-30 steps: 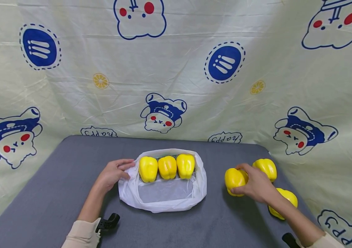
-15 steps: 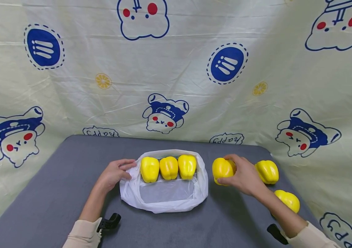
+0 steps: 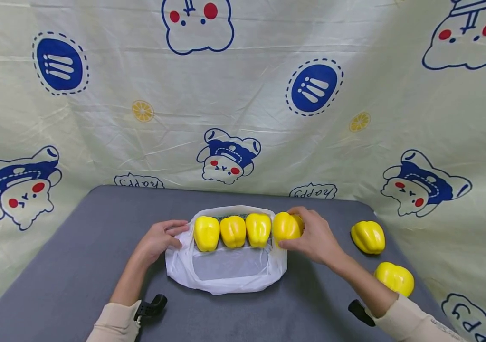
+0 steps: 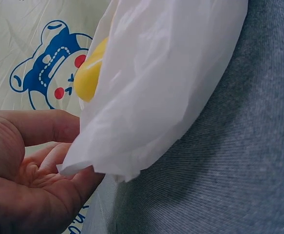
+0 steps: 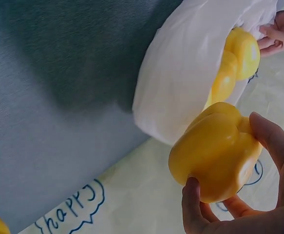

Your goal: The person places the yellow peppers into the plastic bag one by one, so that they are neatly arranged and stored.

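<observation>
A: What's nearest?
B: The nearer loose pepper [image 3: 396,278] on the grey table [image 3: 268,323], just beside the right forearm [image 3: 360,286]. Then the white bag [image 3: 225,286], its mouth spread wide, probably so things pass through easily.
A: And the left hand [image 3: 157,240]?
B: Half-curled, thumb and fingers lightly holding the bag's left edge, I'd guess to stop the plastic sagging.
A: The right hand [image 3: 317,240]?
B: Its thumb and fingertips bend around opposite sides of the held pepper [image 3: 286,226], only as far apart as the pepper is wide. That grip likely suits something smooth and rounded. The pepper is at the bag's right rim; I can't tell whether it touches.
A: Farther back?
B: The farther loose pepper [image 3: 368,237] lies near the table's right edge. Three bagged peppers [image 3: 233,231] sit side by side along the bag's far wall, perhaps to leave room in front. Behind everything hangs a printed cloth [image 3: 243,104].
</observation>
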A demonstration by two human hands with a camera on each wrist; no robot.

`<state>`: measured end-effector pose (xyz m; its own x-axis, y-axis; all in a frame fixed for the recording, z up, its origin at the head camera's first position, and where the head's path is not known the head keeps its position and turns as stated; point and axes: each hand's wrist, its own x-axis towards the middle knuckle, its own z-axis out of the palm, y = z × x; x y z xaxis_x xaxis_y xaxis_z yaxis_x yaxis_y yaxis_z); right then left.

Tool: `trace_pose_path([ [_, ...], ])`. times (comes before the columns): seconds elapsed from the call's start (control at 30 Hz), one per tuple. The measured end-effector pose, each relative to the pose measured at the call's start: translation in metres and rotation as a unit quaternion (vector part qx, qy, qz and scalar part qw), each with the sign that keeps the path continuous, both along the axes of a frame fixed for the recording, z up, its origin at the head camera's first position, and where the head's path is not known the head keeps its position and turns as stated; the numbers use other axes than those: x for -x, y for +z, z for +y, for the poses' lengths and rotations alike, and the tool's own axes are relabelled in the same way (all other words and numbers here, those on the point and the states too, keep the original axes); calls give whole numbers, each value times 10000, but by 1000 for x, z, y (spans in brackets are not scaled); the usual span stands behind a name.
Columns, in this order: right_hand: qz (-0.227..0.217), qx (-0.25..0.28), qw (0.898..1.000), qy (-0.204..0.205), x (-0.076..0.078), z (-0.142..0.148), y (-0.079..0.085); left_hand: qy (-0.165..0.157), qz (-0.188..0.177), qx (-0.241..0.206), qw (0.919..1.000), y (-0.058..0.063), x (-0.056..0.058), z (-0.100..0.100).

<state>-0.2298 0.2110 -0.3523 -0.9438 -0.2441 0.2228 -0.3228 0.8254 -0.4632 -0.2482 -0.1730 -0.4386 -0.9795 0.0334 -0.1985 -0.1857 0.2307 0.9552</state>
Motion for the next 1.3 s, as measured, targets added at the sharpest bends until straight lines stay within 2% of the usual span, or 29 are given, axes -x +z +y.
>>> trace_pose_path([
  [0.3, -164, 162, 9997, 60, 1, -31, -3, 15, 34, 38, 10000, -1, -2, -2],
  [0.7, -449, 383, 9978, 291, -11, -74, -10, -52, -51, -204, 9998, 3, 0, -3],
  [1.0, -545, 559, 9956, 524, -16, -94, -17, -141, 80, -314, 9994, 8, -1, 2],
  [1.3, -623, 586, 9936, 732, -21, -108, -21, -144, 204, -169, 9995, 9, -1, 5],
])
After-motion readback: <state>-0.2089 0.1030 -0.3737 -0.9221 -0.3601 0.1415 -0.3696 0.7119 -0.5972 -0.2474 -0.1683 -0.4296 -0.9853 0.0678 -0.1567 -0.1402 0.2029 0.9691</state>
